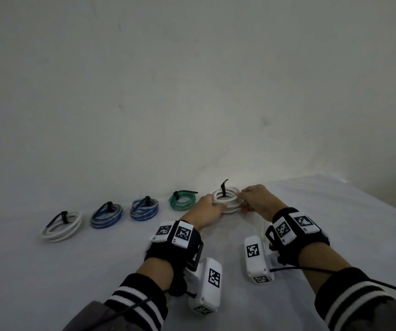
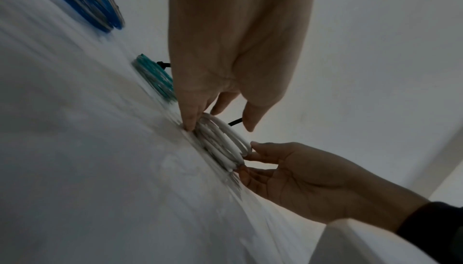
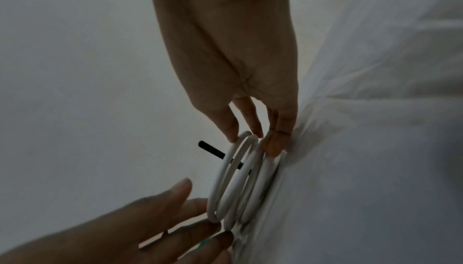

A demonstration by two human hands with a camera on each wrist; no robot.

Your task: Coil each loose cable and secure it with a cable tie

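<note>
While the white coil with its black cable tie lies on the white cloth just right of the green coil, the left hand and right hand touch its opposite sides with nearly straight fingers.

The person wears dark sleeves with ribbed black cuffs crossed by two white stripes. Each wrist carries a black strap bearing white blocks printed with black-and-white square markers. A white camera housing with the same kind of marker hangs beside each strap, and a thin black cable runs back along the right forearm.
</note>
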